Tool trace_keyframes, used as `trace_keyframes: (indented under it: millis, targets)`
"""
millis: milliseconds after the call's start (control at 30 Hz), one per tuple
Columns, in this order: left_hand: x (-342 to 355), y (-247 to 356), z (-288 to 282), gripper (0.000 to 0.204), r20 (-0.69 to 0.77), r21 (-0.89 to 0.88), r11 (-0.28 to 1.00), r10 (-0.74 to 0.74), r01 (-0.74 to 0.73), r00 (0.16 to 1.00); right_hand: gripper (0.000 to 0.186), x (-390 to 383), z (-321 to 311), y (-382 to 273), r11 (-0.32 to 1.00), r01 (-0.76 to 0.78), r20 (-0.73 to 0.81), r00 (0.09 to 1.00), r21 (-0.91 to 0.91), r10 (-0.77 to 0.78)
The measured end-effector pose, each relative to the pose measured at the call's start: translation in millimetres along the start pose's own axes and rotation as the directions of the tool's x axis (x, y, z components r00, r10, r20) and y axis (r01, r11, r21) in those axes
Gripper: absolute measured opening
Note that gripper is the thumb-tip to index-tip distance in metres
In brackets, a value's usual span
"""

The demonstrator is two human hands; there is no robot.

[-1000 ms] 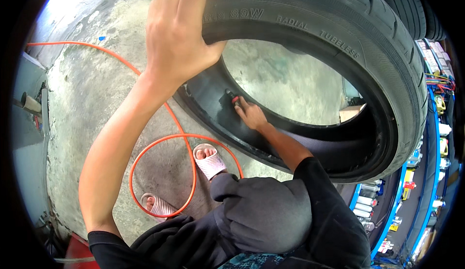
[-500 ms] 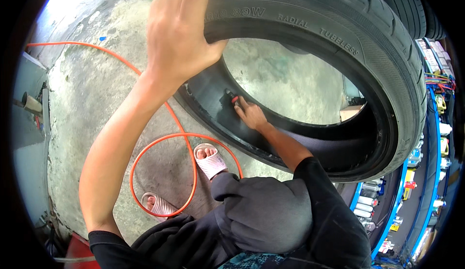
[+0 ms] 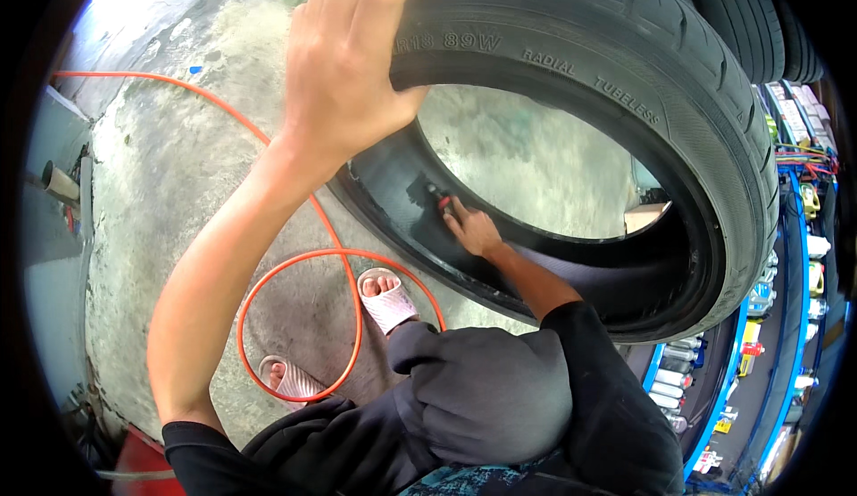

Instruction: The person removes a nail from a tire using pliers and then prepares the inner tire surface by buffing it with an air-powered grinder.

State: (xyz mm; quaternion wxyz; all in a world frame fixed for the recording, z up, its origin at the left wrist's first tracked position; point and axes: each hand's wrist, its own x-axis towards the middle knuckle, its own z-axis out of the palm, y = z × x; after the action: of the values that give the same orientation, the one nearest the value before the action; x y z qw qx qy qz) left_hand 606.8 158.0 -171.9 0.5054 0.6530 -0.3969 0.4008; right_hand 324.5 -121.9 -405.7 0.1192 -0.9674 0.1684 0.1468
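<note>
A large black tire (image 3: 705, 175) stands tilted in front of me, its opening toward me. My left hand (image 3: 348, 76) grips its upper left part, the thumb along the inner edge and the fingers stretched up over the side; the fingertips run out of view. Inside the tire, my right hand (image 3: 478, 230) is closed around a small red-and-black hand tool (image 3: 443, 199); its exact kind is too small to tell. The tool's dark tip is at the inner wall, beside a darker patch (image 3: 417, 191) on the lining.
An orange hose (image 3: 295, 253) loops over the concrete floor (image 3: 178, 255) around my sandalled feet. More tires (image 3: 728, 14) stand at the upper right. Blue-edged shelves (image 3: 786, 317) with bottles and cans run down the right side. A small box (image 3: 644, 217) shows through the tire's opening.
My right hand and the tool have moved slightly right and down along the inner wall, exposing more of the dark patch. The tire and my left hand sit a little lower in view.
</note>
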Motion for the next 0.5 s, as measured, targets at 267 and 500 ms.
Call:
trace_keyframes:
  millis: [267, 500]
  targets:
    - [-1.1, 2.9, -1.3, 0.098, 0.029, 0.045, 0.998, -0.042, 0.040, 0.999, 0.062, 9.4, -1.8, -3.0, 0.998, 0.017, 0.013, 1.000, 0.053, -0.018]
    - [2.9, 0.7, -6.0, 0.097, 0.060, 0.010, 0.999, -0.042, 0.042, 0.997, 0.063, -16.5, 2.8, 13.8, 1.000, 0.024, -0.009, 1.000, -0.014, -0.024]
